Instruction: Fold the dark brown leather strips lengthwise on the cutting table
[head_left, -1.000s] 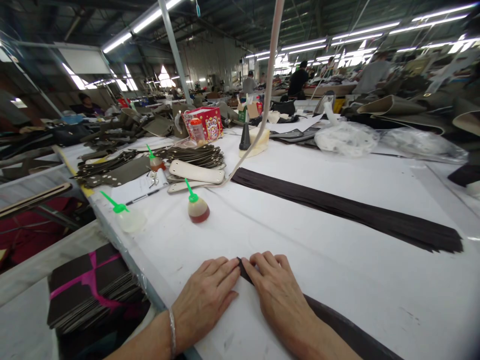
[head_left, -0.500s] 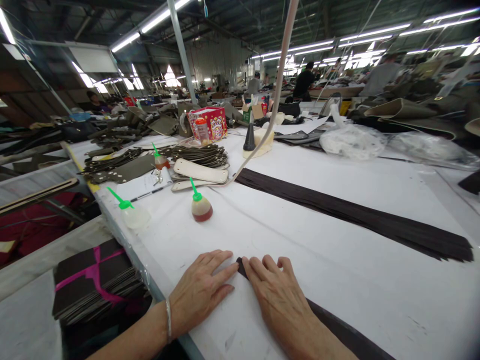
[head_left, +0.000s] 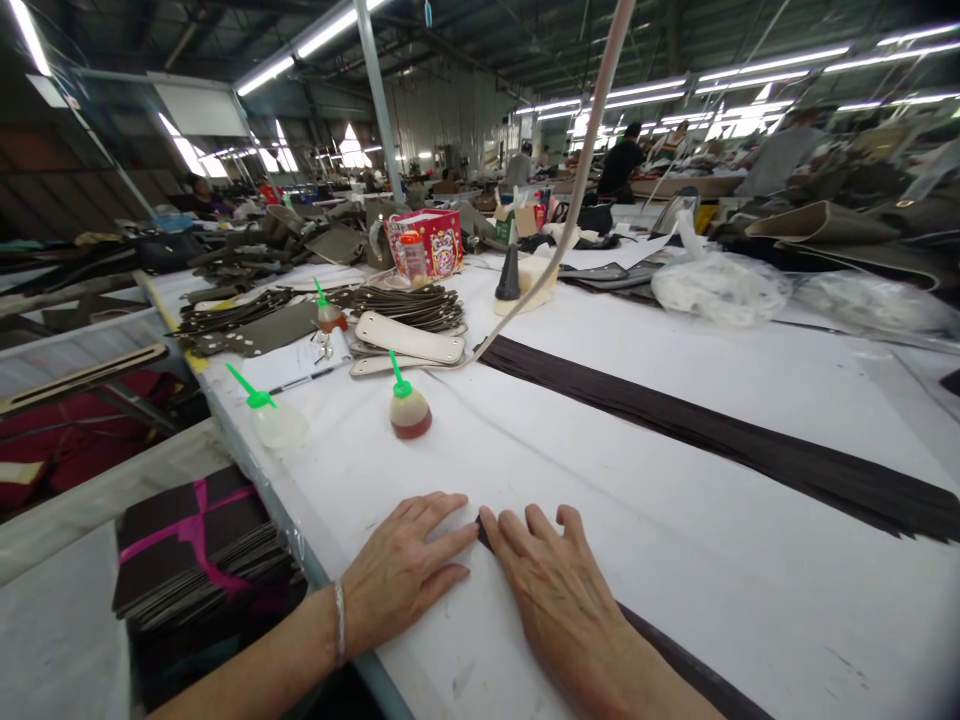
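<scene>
A long dark brown strip [head_left: 679, 660] lies on the white-covered table, running from under my right hand toward the lower right. My right hand [head_left: 555, 580] rests across its near-left end with bent fingers and grips it against the surface. Its thumb is hidden, and only a small dark tip of the strip shows between the hands. My left hand [head_left: 409, 565] lies low on the table with its fingers apart, the index fingertip meeting that tip. A bracelet circles the left wrist.
Beyond my hands lies a stack of dark strips [head_left: 675, 420]. Green-capped squeeze bottles [head_left: 410, 412] stand ahead-left, near cream straps [head_left: 409, 338] and a hose [head_left: 577, 190]. A ribbon-tied bundle [head_left: 180, 525] sits below the table's left edge. Several people are in the background.
The view has shifted slightly, so the background sits a little further right and the squeeze bottles a little higher. My hands keep nearly the same pose at the strip's end.
</scene>
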